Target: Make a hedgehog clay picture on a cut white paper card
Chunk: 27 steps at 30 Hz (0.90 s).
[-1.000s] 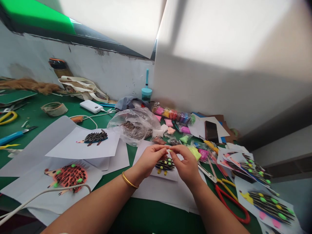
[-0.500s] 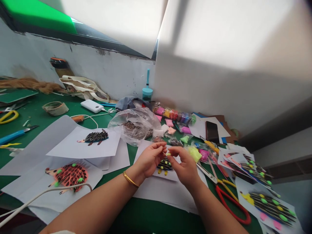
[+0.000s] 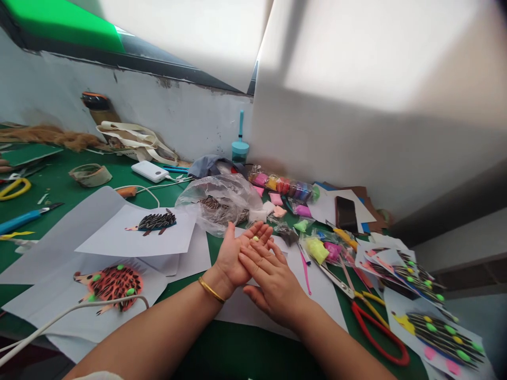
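My left hand (image 3: 233, 254) lies palm up with its fingers stretched out, a gold bangle (image 3: 209, 291) on the wrist. A tiny yellow clay bit (image 3: 254, 238) rests on its fingers. My right hand (image 3: 274, 281) lies flat, palm down, across the left palm, its fingertips just short of the clay bit. Both hands hover over a white paper sheet (image 3: 320, 298) on the green table. The small hedgehog picture on that sheet is hidden under my hands.
Red-handled scissors (image 3: 378, 330) and small clay bags (image 3: 317, 248) lie to the right. A plastic bag of seeds (image 3: 219, 203) sits behind my hands. Hedgehog sheets lie left (image 3: 113, 282) and right (image 3: 439, 330). A white cable (image 3: 79, 311) crosses the front left.
My hands went from pinching the clay bit between the fingertips to lying flat, the right palm over the left. The hedgehog picture beneath them went out of sight.
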Tool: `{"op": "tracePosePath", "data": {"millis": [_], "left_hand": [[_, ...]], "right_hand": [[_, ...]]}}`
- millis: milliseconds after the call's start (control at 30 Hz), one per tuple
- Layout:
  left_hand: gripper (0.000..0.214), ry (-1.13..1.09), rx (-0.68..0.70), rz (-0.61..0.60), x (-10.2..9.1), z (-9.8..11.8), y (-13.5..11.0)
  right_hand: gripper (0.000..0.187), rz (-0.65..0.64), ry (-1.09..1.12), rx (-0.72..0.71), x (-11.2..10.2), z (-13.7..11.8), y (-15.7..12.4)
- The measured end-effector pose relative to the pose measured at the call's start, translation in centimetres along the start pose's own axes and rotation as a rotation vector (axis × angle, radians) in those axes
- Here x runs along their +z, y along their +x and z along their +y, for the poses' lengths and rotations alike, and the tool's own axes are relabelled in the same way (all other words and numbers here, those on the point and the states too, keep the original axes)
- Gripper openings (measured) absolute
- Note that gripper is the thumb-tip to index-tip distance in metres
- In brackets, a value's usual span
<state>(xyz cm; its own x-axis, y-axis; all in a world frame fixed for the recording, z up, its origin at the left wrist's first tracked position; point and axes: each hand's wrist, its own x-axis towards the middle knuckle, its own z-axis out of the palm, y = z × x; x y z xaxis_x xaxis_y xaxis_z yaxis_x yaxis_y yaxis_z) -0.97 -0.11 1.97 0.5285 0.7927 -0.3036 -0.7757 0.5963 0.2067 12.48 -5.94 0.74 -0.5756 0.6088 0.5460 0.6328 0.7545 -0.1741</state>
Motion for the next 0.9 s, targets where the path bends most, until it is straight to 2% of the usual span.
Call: {"op": "tracePosePath", "data": {"millis": [100, 167, 267, 400, 500, 567, 700, 800, 900], "left_hand": [[0.072, -0.011, -0.041, -0.025, 0.0, 0.1, -0.1], [0.076, -0.009, -0.02, -0.057, 0.0, 0.1, -0.2], [0.079, -0.014, -0.005, -0.06, 0.0, 0.0, -0.2], [0.079, -0.036, -0.099, -0.062, -0.1, -0.4, -0.2], [0.079, -0.044, -0.095, -0.118, -0.1, -0.4, -0.2], [0.078, -0.052, -0.073, -0.119, -0.2, -0.4, -0.2], [0.08, -0.039, -0.145, -0.105, -0.2, -0.7, -0.2], [0.079, -0.04, -0.116, -0.12, -0.2, -0.6, -0.2], [0.077, -0.057, -0.079, -0.116, -0.2, -0.4, -0.2]], "right_hand": [[0.07, -0.003, -0.103, 0.047, -0.1, 0.4, -0.1], [0.067, -0.002, -0.159, 0.069, -0.3, 0.7, -0.2], [0.068, -0.044, -0.19, 0.021, -0.4, 0.9, -0.3], [0.078, -0.025, -0.245, 0.052, -0.3, 0.9, -0.4], [0.067, 0.013, -0.242, 0.087, -0.5, 1.1, -0.4], [0.062, 0.002, -0.211, 0.053, -0.5, 1.1, -0.4], [0.071, 0.006, -0.216, 0.062, -0.5, 1.2, -0.5], [0.061, 0.033, -0.195, 0.088, -0.7, 1.2, -0.5], [0.058, 0.02, -0.154, 0.027, -0.8, 1.1, -0.4]]}}
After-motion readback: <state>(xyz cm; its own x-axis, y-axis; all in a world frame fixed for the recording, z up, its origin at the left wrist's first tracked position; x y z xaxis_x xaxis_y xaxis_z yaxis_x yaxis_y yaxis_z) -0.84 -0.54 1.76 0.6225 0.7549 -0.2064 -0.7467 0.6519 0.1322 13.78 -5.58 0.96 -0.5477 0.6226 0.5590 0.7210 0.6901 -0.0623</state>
